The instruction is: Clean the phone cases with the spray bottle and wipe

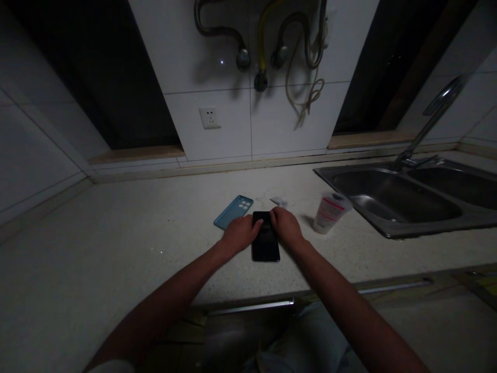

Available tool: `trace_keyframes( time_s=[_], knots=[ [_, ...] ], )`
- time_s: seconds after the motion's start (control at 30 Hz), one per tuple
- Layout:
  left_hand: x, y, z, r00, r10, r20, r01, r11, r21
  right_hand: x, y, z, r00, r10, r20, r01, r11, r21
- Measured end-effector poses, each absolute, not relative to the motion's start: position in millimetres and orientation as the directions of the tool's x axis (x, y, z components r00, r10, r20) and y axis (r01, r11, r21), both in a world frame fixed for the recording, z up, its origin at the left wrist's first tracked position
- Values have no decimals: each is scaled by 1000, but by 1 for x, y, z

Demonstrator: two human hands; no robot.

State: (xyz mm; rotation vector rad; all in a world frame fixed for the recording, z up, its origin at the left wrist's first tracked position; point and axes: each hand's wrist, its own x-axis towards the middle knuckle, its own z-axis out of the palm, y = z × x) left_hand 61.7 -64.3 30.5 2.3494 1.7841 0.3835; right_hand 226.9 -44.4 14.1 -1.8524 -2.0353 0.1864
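Note:
A black smartphone (265, 243) lies flat on the speckled countertop (128, 233), its screen dark and its upper part covered by my fingers. My left hand (240, 233) grips its upper left side, and my right hand (285, 226) holds its upper right corner. Just left of the phone lies a teal phone case (232, 211) with its camera cutouts showing, and my left hand touches or overlaps its lower edge. Beyond the phone sits a small white packet (278, 201).
A translucent plastic cup (331, 212) with a red label stands right of my right hand, beside a steel double sink (388, 199) with a tall faucet (437, 122). Tiled wall behind holds a power socket (210, 118) and hanging hoses (260, 46).

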Motion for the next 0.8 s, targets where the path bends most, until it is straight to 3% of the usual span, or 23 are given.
trace_keyframes(
  time_s=[0.27,0.47,0.67,0.8],
  knots=[
    [62,-70,41,249,968,30,955,-250,161,223,-48,15,-67,986,154,952,110,-287],
    [63,-71,43,249,968,23,954,-249,169,227,-48,14,-75,982,172,944,125,-305],
    [50,-60,46,159,979,126,979,-173,111,233,-46,11,-79,971,228,908,164,-386],
    [30,-47,45,148,939,312,983,-174,59,242,-48,11,-39,937,346,845,216,-490]
  ],
)
